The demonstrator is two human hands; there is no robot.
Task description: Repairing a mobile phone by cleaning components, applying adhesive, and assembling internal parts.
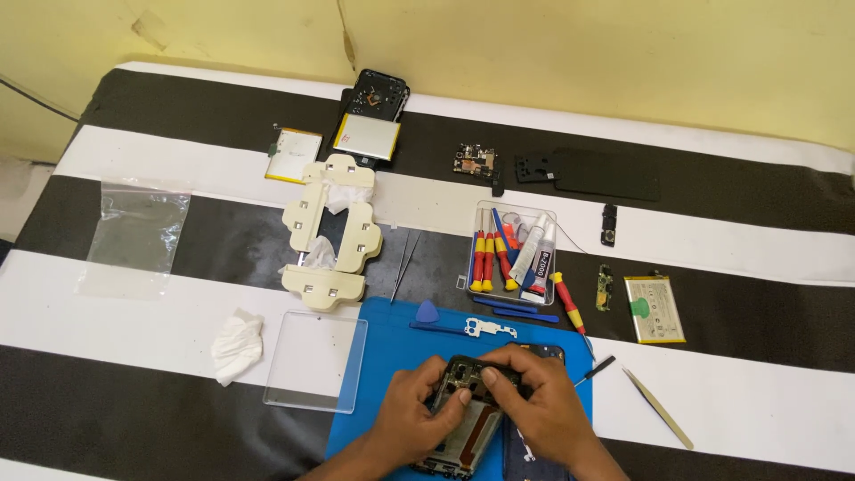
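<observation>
Blue mat (383,356), left hand (411,419), right hand (543,411), half-hidden phone frame (468,419).

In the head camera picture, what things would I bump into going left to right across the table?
Clear plastic bag → crumpled white tissue → cream clamp jig → clear tray of screwdrivers → battery with green patch

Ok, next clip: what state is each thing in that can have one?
Phone frame: opened up, insides showing, held by both hands on the blue mat.
Left hand: gripping the frame's left edge.
Right hand: pressing on the frame's top.
Tool box: open, screwdrivers inside.
Plastic bag: flat.
Tissue: crumpled.
</observation>
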